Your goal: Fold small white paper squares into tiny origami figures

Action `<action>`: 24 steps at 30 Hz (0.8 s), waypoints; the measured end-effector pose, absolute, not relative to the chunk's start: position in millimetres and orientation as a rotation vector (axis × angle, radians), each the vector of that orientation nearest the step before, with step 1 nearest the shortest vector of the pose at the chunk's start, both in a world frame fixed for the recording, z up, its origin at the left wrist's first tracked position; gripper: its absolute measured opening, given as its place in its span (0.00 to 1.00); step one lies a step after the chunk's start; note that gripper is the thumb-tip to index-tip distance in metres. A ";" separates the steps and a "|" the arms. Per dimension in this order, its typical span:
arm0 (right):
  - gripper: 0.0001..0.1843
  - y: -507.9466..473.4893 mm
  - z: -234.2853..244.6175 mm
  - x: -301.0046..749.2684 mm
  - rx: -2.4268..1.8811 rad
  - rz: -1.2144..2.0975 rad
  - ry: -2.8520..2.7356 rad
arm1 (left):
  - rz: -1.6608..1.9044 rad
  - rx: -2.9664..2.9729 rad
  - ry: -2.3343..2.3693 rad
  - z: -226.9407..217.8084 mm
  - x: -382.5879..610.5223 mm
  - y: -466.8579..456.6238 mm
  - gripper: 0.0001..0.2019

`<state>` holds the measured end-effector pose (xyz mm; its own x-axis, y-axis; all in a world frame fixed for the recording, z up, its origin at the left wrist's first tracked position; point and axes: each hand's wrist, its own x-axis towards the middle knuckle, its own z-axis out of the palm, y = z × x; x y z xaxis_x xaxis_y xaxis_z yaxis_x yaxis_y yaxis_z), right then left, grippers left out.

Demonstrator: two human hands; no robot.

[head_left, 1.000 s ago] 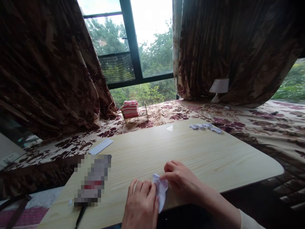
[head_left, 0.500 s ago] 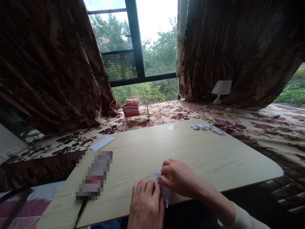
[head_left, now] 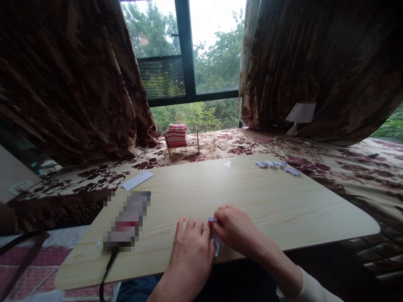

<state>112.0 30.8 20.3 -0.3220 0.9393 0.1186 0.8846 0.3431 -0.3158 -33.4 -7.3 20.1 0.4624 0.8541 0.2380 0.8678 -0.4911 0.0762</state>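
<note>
A small piece of white paper (head_left: 218, 244) lies between my hands near the front edge of the wooden table (head_left: 277, 214). My right hand (head_left: 234, 226) pinches its upper end, fingers bent inward. My left hand (head_left: 192, 247) rests against its left side, with the thumb pressed along the paper and the other fingers curved on the tabletop. Parts of the paper are hidden behind the fingers. Several crumpled white paper pieces (head_left: 277, 165) lie in a row at the far right of the table. Toward the far left is a flat white paper stack (head_left: 137, 180).
A blurred-out device (head_left: 127, 222) with a black cable (head_left: 108, 268) lies on the left of the table. Beyond, on the flowered cloth, stand a small rack (head_left: 192, 144) with folded striped cloths (head_left: 176, 135) and a white lamp (head_left: 300, 113).
The view has shifted slightly. My left hand has moved up along the paper, and the right hand has turned a little inward. Less of the paper shows now.
</note>
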 end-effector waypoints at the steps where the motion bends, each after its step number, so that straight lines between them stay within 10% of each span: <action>1: 0.11 30.4 20.2 111.5 -1.642 0.281 -2.330 | -0.357 -2.642 -1.540 20.9 -35.4 -7.3 0.14; 24: 0.09 3.4 26.7 147.2 -1.603 0.632 -2.230 | -0.501 -2.691 -1.644 21.6 -45.2 7.8 0.08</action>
<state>147.2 3.4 26.7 -0.3176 0.9482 0.0029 0.8056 0.2714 -0.5266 -45.2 7.8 21.6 0.4209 0.8754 0.2379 0.8592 -0.4688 0.2051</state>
